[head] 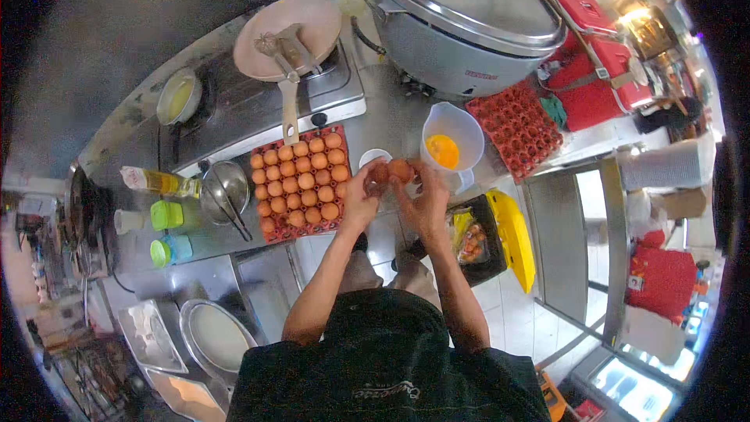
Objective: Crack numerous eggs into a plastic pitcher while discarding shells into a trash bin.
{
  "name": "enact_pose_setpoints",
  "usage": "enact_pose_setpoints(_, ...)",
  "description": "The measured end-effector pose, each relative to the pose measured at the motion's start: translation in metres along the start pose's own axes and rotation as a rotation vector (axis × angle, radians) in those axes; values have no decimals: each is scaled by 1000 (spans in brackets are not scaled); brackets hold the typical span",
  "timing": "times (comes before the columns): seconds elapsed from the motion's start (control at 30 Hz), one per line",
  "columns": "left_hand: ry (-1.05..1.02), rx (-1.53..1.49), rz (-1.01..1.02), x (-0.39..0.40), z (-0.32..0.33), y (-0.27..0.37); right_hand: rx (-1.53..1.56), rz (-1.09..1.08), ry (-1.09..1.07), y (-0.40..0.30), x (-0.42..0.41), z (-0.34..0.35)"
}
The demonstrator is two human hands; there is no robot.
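Note:
My left hand point(366, 190) holds a brown egg at its fingertips, and my right hand point(426, 193) holds another brown egg point(401, 170); the two eggs meet or nearly meet between the hands. Just beyond them stands a small white bowl point(374, 156), partly hidden by my fingers. Beside my right hand is a translucent plastic measuring jug point(467, 129) with egg yolks point(443, 151) in it. Left of my left hand lies a red egg tray point(345, 146) filled with many brown eggs point(306, 181).
A pan point(316, 12) with a whisk rests on the stove. A large rice cooker point(463, 58) stands behind. An empty red egg tray point(515, 129) lies right of the jug. Below the counter is a black bin with a yellow lid point(511, 240). A metal bowl point(224, 193) stands left.

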State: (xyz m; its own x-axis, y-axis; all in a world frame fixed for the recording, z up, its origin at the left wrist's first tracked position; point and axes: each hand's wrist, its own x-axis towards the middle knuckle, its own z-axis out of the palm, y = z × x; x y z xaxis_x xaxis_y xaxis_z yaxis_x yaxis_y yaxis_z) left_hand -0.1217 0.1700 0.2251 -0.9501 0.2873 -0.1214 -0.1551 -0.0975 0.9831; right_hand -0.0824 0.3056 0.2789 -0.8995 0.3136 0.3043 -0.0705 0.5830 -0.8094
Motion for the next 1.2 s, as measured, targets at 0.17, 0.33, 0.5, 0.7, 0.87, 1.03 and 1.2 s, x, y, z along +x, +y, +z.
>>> enact_pose_setpoints(0.17,90,83,40,12,13,0,-41,-75,172,6,16,8)
enact_pose_setpoints(0.33,110,130,97,41,3,-18,-44,-127,135,27,29,34)
enact_pose_setpoints(0.5,37,223,117,59,-10,-28,-25,33,174,37,26,58)
enact_pose_setpoints(0.7,-38,157,23,69,-23,-27,7,162,179,44,23,72)
enact_pose_setpoints(0.87,-69,75,-42,75,-36,-17,656,441,122,65,24,76)
enact_pose_setpoints(1.03,-205,6,-213,89,-54,-9,1128,832,-138,80,19,72)
enact_pose_setpoints(1.2,-267,513,5,94,-55,1,990,789,-202,83,19,77)
